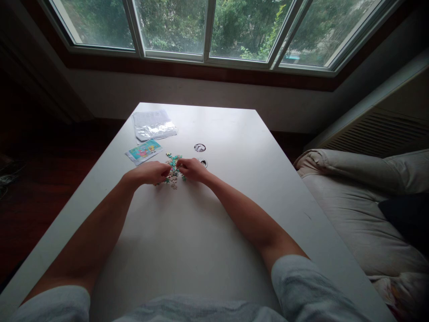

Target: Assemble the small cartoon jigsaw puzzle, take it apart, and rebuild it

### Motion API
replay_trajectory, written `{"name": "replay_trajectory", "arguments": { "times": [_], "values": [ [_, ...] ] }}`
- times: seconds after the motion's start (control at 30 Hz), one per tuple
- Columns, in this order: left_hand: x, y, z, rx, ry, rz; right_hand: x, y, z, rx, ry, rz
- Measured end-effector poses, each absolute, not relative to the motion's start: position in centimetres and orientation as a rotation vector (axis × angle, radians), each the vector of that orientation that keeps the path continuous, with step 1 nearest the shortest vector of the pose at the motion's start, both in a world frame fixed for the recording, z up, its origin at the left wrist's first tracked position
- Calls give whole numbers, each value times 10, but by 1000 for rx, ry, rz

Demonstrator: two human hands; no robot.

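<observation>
A small heap of jigsaw puzzle pieces [173,161], teal and beige, lies on the white table [187,250]. My left hand [149,172] rests on the left side of the heap, its fingers curled onto the pieces. On the right side, my right hand [192,169] has its fingertips pinched over pieces. The two hands nearly meet over the heap. Which piece each hand grips is too small to tell.
A colourful picture card [144,151] lies left of the heap. Behind it is a clear plastic bag over a printed sheet [153,124]. Two round cable holes [199,147] sit in the tabletop. A padded seat [355,201] stands at the right, windows beyond.
</observation>
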State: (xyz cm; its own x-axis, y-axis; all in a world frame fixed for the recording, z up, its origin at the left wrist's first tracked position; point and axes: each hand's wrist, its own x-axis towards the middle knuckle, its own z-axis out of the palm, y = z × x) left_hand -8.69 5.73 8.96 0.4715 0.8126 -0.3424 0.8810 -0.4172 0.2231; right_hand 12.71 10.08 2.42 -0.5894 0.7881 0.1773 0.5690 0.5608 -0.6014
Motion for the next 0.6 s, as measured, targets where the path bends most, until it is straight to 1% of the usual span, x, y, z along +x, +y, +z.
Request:
{"name": "replay_trajectory", "arguments": {
  "times": [0.2, 0.37, 0.6],
  "values": [
    [-96, 66, 88, 2376, 1528, -9, 127, 99, 23, -1156, -2392, 650],
    [-96, 68, 88, 2404, 1501, 65, 126, 96, 22, -1147, -2401, 626],
    [-91, 74, 79, 2394, 1504, 258, 125, 96, 16, -1062, -2340, 660]
  ]
}}
